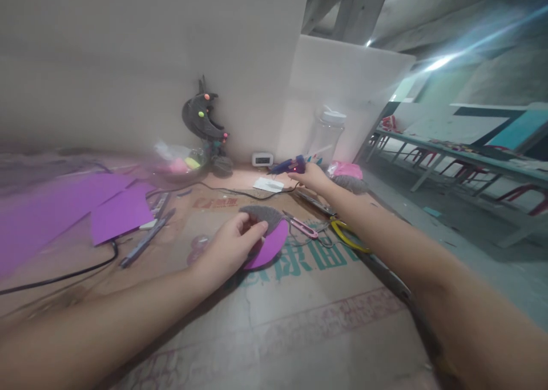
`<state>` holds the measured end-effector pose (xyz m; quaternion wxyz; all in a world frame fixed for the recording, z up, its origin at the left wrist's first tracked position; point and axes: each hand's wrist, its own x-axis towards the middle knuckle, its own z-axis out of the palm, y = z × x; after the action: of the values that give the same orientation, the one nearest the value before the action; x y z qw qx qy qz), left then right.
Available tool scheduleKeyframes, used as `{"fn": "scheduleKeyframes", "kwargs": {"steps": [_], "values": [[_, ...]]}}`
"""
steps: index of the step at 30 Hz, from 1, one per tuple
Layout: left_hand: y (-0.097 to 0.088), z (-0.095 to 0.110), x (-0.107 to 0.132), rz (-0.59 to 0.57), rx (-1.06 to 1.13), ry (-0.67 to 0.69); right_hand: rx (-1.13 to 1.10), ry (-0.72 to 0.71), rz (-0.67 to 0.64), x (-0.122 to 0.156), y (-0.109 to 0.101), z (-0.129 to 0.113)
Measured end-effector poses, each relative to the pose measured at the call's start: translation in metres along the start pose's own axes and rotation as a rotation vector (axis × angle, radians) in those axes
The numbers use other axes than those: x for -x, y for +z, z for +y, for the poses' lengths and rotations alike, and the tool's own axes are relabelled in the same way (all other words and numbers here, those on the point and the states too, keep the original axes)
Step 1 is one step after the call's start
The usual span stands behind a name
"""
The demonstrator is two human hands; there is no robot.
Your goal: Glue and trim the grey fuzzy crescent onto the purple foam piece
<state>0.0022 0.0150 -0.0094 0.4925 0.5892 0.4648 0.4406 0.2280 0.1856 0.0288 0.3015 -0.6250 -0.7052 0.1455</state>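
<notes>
One grey-and-purple piece (276,242), pinched between thumb and fingers of left hand (235,238) over printed cardboard (308,338), near pink cutter (305,226); right hand (311,177) at dark blue glue gun (293,165) near clear bottle (327,134), can't tell if closed.

Glue gun (291,165) left of bottle (329,132)

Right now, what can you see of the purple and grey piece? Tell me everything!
The purple and grey piece has a smooth purple part, like paper, with a curved edge, and a grey, fuzzy-looking part at its far side. The left hand pinches its left side, hiding some of it. It is over the printed cardboard; I can't tell whether they touch.
</notes>
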Motion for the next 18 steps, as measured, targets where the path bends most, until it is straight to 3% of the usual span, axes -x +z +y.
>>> {"fn": "scheduleKeyframes", "kwargs": {"steps": [7, 12, 18], "values": [[-0.001, -0.005, -0.002, 0.008, -0.16, 0.065, -0.153, -0.082, -0.043, 0.085, -0.04, -0.004], [-0.001, -0.012, -0.003, 0.049, -0.214, 0.077, -0.307, -0.147, -0.041, 0.147, -0.042, 0.003], [-0.002, -0.009, -0.002, 0.037, -0.237, 0.085, -0.117, -0.26, 0.076, 0.188, -0.041, 0.006]]}}
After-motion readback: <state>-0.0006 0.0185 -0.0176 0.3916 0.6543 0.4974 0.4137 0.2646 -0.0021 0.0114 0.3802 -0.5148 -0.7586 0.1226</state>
